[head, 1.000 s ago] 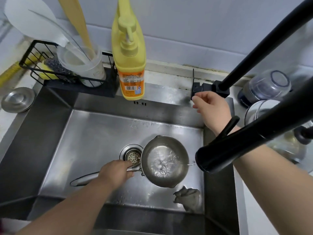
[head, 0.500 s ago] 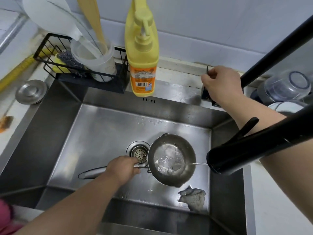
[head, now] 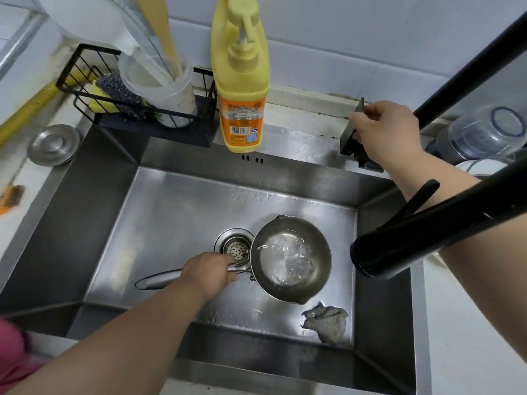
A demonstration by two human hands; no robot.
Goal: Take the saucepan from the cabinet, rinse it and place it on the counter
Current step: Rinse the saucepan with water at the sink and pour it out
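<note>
Your left hand [head: 209, 270] grips the saucepan [head: 292, 259] by its handle, low in the sink [head: 176, 212], water pooled inside the pan. Your right hand [head: 386, 132] pinches the black tap lever [head: 353, 129] up behind the basin. The faucet spout [head: 405, 246] hangs just right of the pan; a grey rag [head: 326, 322] lies below it.

— Where did the saucepan [head: 292, 258] sit?
— In the sink [head: 171, 206], just right of the left hand [head: 211, 273], which gripped its handle [head: 159, 279]; the drain strainer [head: 235, 248] lay just behind that hand.
— And the rag [head: 326, 322]?
— Before the saucepan, right of the left hand.
— The right hand [head: 385, 132]?
— On the faucet lever [head: 353, 129] behind the sink; the soap bottle [head: 242, 81] stood to its left, the wire rack [head: 137, 109] further left, the spout [head: 399, 252] before it.
</note>
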